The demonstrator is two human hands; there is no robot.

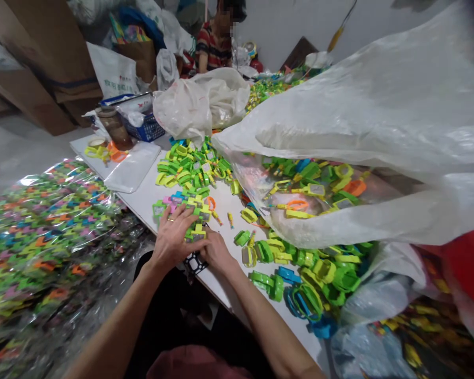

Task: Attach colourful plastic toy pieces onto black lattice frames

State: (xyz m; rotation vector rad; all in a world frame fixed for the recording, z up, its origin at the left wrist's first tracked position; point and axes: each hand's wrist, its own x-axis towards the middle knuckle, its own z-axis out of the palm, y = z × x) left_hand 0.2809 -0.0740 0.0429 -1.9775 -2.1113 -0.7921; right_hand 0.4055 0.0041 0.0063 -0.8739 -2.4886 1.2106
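My left hand lies over a tight cluster of plastic toy watches near the table's front edge. Its fingers are stretched out across them, with a ring on one finger. Green, yellow, pink and blue pieces show around the fingertips. Close beside its thumb is my right hand, low at the edge; its fingers are mostly hidden, so I cannot tell what they hold. A black-and-white patterned item shows below both hands. Just beyond lie an orange band and small colourful tubes.
Loose green and yellow toy watches are heaped behind my hands, with more on the right. A large white plastic bag spills others. Clear bags of colourful pieces fill the left. A person sits across, near a blue basket.
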